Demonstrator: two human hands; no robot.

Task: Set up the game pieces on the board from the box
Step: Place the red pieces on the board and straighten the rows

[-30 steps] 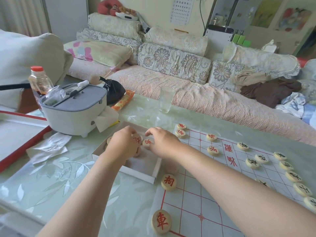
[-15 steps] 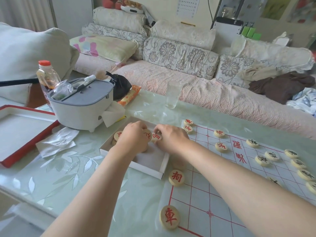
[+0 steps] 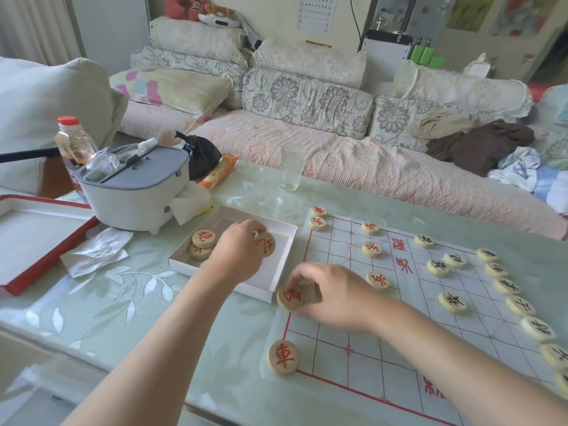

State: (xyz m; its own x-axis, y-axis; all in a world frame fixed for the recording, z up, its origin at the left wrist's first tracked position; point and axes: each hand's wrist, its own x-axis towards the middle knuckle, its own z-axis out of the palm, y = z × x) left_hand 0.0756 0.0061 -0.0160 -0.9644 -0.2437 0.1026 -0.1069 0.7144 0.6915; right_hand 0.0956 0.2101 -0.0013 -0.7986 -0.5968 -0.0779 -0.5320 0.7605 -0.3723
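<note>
Two grips hold: left hand [image 3: 238, 253] curls on a red-lettered round wooden disc [image 3: 266, 249] inside the shallow white cardboard box [image 3: 285, 256], right hand [image 3: 332, 295] pinches another disc [image 3: 289, 298] beside its near corner, where dragging could rumple the thin red-lined paper board [image 3: 353, 327].

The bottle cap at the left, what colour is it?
The cap is red; head view.

- My left hand [image 3: 238, 253] pinches a red-lettered piece [image 3: 266, 245] inside the box [image 3: 286, 256].
- My right hand [image 3: 333, 295] grips a second piece [image 3: 290, 298], the board [image 3: 338, 367] beneath it.
</note>
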